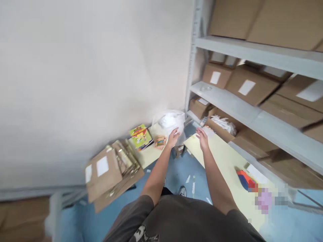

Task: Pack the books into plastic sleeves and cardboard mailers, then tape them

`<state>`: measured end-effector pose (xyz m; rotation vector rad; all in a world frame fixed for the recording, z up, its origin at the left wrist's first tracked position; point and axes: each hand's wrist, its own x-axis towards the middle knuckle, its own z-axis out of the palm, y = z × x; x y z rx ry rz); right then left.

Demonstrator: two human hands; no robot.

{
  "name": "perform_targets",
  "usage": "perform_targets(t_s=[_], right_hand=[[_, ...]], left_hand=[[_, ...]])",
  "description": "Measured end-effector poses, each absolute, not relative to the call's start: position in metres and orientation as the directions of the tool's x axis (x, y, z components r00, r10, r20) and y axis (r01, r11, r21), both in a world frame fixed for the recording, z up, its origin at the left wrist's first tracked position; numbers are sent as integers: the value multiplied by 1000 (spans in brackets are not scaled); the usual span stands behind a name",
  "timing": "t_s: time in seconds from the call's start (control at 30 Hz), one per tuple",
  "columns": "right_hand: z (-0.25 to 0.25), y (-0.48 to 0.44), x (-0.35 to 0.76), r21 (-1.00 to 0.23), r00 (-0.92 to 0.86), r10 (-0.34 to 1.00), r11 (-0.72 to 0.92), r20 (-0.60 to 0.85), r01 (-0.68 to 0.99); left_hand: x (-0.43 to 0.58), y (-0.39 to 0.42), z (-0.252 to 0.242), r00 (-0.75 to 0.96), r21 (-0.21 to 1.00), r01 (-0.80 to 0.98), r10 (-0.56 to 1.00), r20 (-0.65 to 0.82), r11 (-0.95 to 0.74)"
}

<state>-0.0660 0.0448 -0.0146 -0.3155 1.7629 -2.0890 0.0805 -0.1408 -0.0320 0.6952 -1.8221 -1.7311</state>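
Note:
Both arms reach forward, and neither hand appears to hold anything. My left hand (173,137) is open, its fingers loosely spread in front of a white plastic bag (174,120). Whether it touches the bag I cannot tell. Left of that hand, a small packet with a coloured label (160,142) and a bright yellow-green picture book (141,137) lie on a pale side table (146,156). My right hand (202,138), also open, is over the far end of a pale yellow table (222,161), near a white paper with an orange-striped edge (209,131).
Flattened cardboard (111,171) leans at the left. Metal shelves (232,97) with cardboard boxes (246,85) stand along the right. An orange and blue object (244,179) lies on the right table. Paper scraps (193,185) litter the blue floor (178,171).

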Motion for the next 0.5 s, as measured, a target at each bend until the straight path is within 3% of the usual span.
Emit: perform_targets(t_s=[0.23, 0.5], right_hand=[[-23, -91, 81, -987, -655, -753, -44, -69, 154], [-37, -211, 297, -993, -354, -933, 18, -60, 120]], left_hand=[[293, -212, -48, -408, 998, -69, -912, -30, -1], [539, -264, -72, -147, 993, -109, -987, -69, -53]])
